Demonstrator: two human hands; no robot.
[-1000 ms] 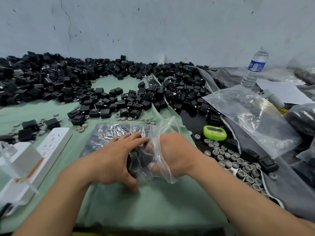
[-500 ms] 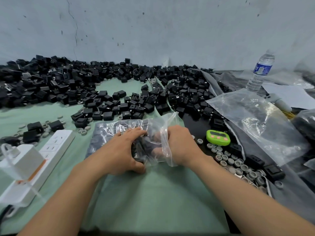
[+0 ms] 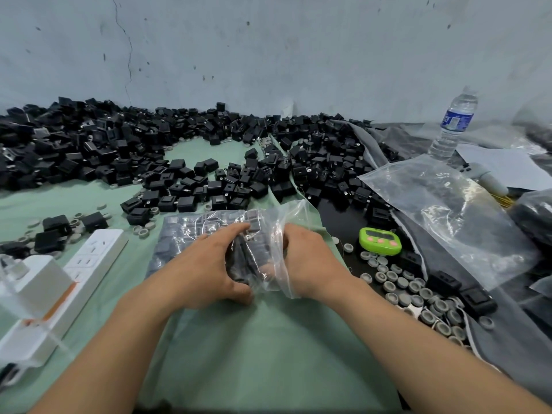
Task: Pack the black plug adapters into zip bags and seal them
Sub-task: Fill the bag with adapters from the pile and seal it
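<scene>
Head view: my left hand [image 3: 206,270] clamps the adapters [image 3: 242,258] at the bag [image 3: 279,225] mouth; my right hand [image 3: 310,261] pinches the film just beside that grip. I should slide them in flat and deep.

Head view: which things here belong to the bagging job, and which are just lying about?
Job: zip bag gripped by left hand and right hand; black plug adapters heaped behind; spare clear bags at right.
Lying about: water bottle, green timer, white power strip, grey caps.
</scene>
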